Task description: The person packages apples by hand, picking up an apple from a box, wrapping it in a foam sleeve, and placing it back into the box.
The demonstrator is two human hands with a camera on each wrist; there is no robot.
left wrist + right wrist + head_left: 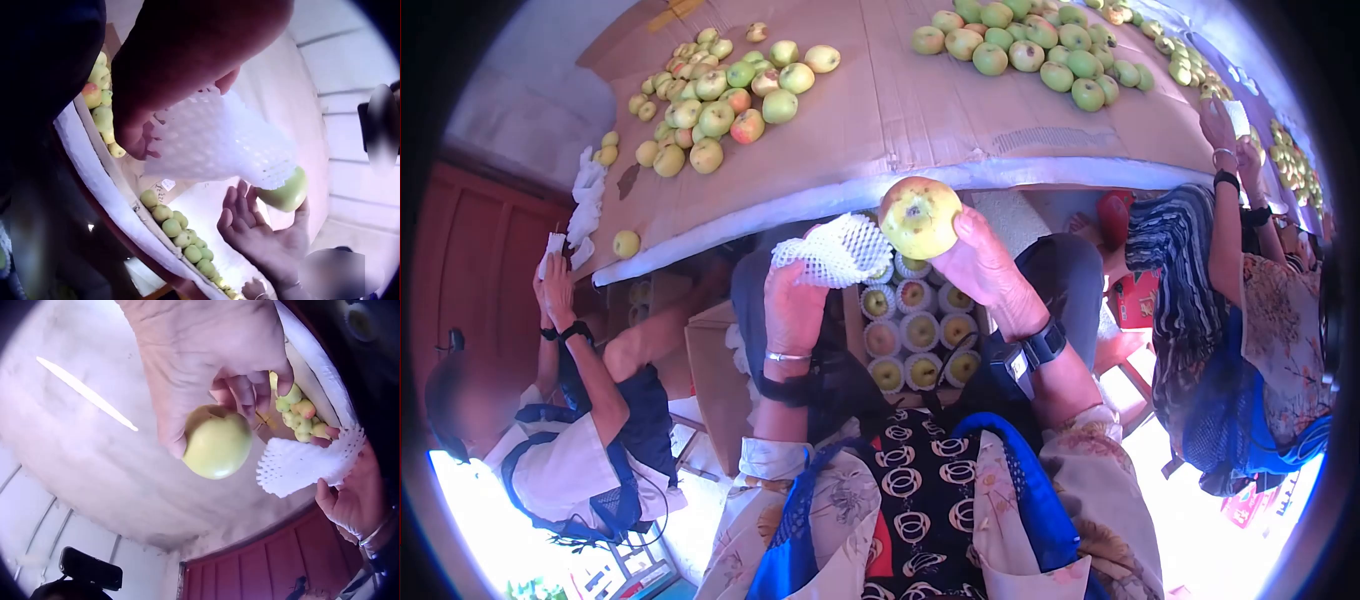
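A white foam net sleeve (840,250) is gripped in the left hand (793,305), its mouth toward the apple. Between the right hand's (990,265) thumb and fingers is a yellow-green apple (921,217), right beside the sleeve in the head view. In the right wrist view a gap shows between the apple (217,442) and the sleeve (300,464); the left wrist view has the sleeve (212,140) overlapping the apple (286,190). Below the hands, netted apples (920,331) stand in rows in a box.
Piles of apples (716,118) (1040,45) lie on the cardboard-covered table (870,110), whose front edge has a white padded strip (800,205). One apple (627,243) sits near that edge at left. A person (590,430) works at left, another (1250,330) at right.
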